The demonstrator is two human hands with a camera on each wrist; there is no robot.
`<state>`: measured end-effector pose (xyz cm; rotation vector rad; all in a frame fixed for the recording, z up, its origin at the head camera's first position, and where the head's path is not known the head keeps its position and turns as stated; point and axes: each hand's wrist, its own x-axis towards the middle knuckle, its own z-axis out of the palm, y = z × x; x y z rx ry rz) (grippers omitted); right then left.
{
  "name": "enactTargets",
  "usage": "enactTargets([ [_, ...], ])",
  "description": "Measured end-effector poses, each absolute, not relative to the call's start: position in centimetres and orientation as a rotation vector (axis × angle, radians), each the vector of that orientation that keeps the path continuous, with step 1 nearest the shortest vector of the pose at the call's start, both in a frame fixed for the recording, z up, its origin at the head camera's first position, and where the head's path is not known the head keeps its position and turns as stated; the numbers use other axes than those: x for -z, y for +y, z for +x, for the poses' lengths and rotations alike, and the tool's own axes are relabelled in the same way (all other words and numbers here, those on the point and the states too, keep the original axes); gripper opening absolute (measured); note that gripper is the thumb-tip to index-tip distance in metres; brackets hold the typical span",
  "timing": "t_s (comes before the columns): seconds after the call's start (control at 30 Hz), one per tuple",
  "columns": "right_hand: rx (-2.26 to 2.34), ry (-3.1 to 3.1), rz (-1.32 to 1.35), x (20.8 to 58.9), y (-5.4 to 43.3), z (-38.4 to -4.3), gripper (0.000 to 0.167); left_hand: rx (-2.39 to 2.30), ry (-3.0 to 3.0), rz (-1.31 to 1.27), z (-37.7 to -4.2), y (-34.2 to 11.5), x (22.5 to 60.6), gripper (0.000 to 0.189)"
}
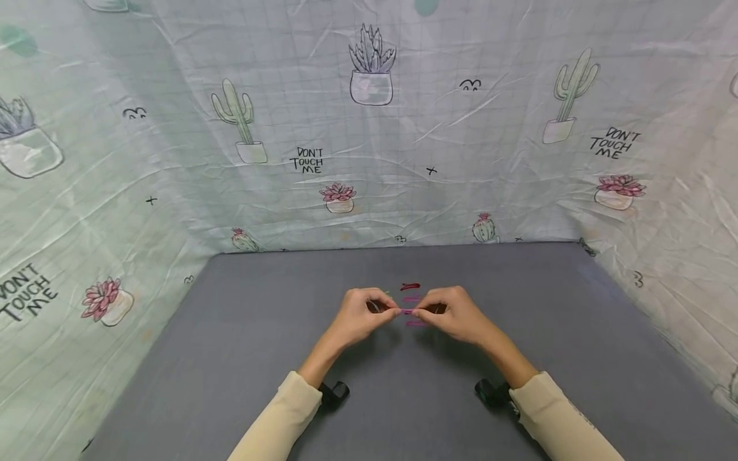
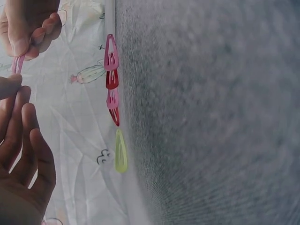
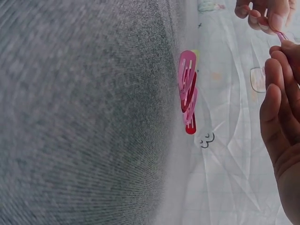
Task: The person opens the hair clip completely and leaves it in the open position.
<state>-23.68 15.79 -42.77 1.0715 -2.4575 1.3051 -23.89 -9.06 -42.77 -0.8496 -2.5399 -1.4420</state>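
Observation:
Between my two hands, raised over the grey table, is a pink snap hair clip (image 1: pixel 407 312). My left hand (image 1: pixel 363 315) pinches one end of it with thumb and forefinger. The other end is pinched by my right hand (image 1: pixel 455 314) in the same way. In the left wrist view a short pink stretch of the clip (image 2: pixel 18 64) shows between the fingertips; the rest is covered. Beyond and below the hands lie more snap clips: a pink clip (image 2: pixel 107 49) nearest, a red clip (image 1: pixel 410 286) farther back, and a light green clip (image 2: pixel 121 152) to the left.
The clips lie in a loose column on the grey table (image 1: pixel 259 358), and some overlap in the wrist views. A cloth printed with cacti (image 1: pixel 403 141) hangs behind and along both sides. Dark wrist cameras sit below each hand, beside cream sleeves (image 1: pixel 277 416).

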Motion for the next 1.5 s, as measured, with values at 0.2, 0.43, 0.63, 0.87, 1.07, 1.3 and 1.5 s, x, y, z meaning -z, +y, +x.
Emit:
enactTargets([
  [0.2, -1.264, -2.304, 1.178, 42.8, 15.7, -23.7, 0.006, 1.447, -2.520, -0.822, -23.6, -8.9, 42.7, 0.007],
  [0.43, -1.229, -2.232, 1.204, 43.2, 15.7, -23.5, 0.007, 1.424, -2.512, -0.805, -23.3, -8.7, 43.0, 0.008],
  [0.63, -1.226, -2.218, 1.182, 43.6, 15.6, -23.4, 0.005, 1.419, -2.508, -0.793, -23.0, -8.5, 43.2, 0.006],
  [0.87, -1.265, -2.140, 1.211, 43.5, 15.5, -23.2, 0.010, 1.427, -2.491, -0.758, -22.9, -8.2, 43.1, 0.005],
  [1.07, -1.226, -2.159, 1.181, 43.6, 15.5, -23.0, 0.011, 1.421, -2.478, -0.748, -22.7, -8.2, 43.1, 0.005],
  [1.3, -1.187, -2.184, 1.131, 43.5, 15.2, -22.8, 0.006, 1.411, -2.470, -0.750, -22.9, -8.1, 43.1, 0.004],
  [1.5, -1.186, -2.235, 1.108, 43.5, 15.3, -22.7, 0.007, 1.408, -2.475, -0.753, -22.8, -8.0, 43.2, 0.004],
])
